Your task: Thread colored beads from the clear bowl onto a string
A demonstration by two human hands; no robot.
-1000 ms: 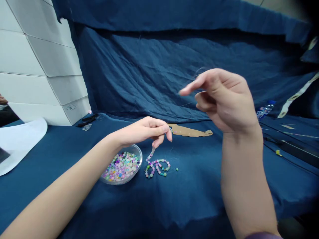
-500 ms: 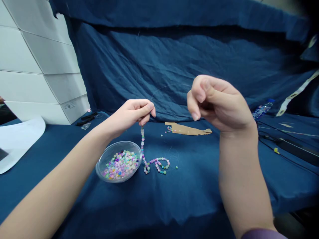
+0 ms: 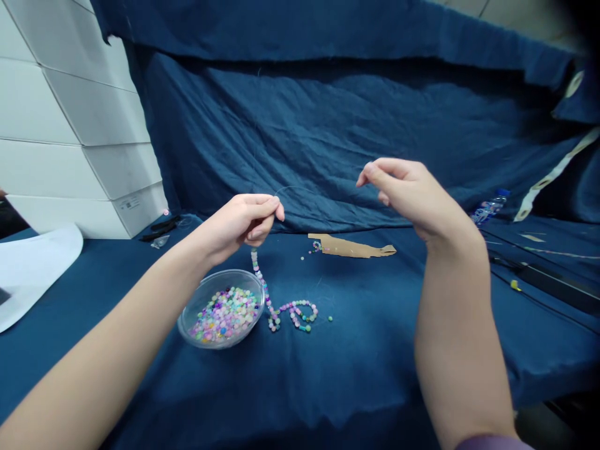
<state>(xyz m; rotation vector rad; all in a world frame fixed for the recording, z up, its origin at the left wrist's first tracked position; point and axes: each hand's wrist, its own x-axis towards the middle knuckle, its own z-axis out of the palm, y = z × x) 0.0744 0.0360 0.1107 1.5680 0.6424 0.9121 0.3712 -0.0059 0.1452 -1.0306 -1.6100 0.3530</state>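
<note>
My left hand [image 3: 257,219] is closed in a pinch on the clear thread of a bead string [image 3: 266,290]. The string hangs below the fingers past the bowl's right side, and its lower part lies looped on the blue cloth. From the pinch a thin clear thread [image 3: 295,187] arcs up toward the right and fades against the dark backdrop. My right hand [image 3: 398,190] is raised at the right, thumb and fingertips pressed together; what they hold is too small to make out. A clear plastic bowl [image 3: 187,331] of mixed pastel beads stands below my left hand.
A torn cardboard strip [image 3: 356,247] lies behind, with a small beaded loop [image 3: 317,246] at its left end. One loose green bead [image 3: 330,319] is near the string. White boxes [image 3: 122,162] are stacked left. A bottle [image 3: 490,207] and black cables [image 3: 529,275] lie right.
My right hand has turned at the wrist, its fingertips now pointing left and more closely together. My left hand has shifted slightly left and down, and the hanging string now slants.
</note>
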